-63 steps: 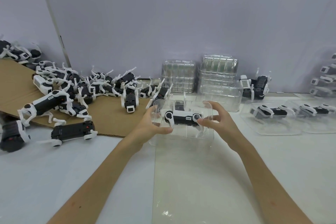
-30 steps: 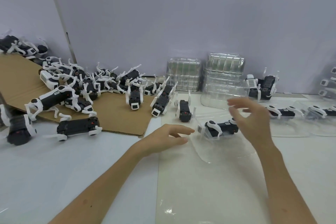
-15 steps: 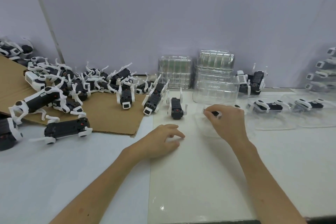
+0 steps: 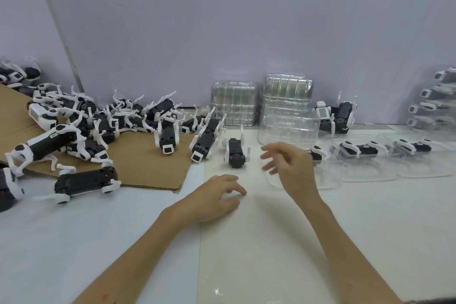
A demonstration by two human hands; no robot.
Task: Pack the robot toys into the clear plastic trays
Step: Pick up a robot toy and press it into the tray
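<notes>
Ok, both empty: L hand (image 4: 214,201) loose on table (image 4: 382,224), R hand (image 4: 292,168) spread over tray (image 4: 328,181).

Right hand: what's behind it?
A clear tray lies behind the right hand, with a robot toy in it. Only one end of the toy shows past the hand. The hand covers the rest of the toy and the tray's middle.

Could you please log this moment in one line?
left hand: open, on table | right hand: open, over packed tray | nearest toy: untouched
</notes>
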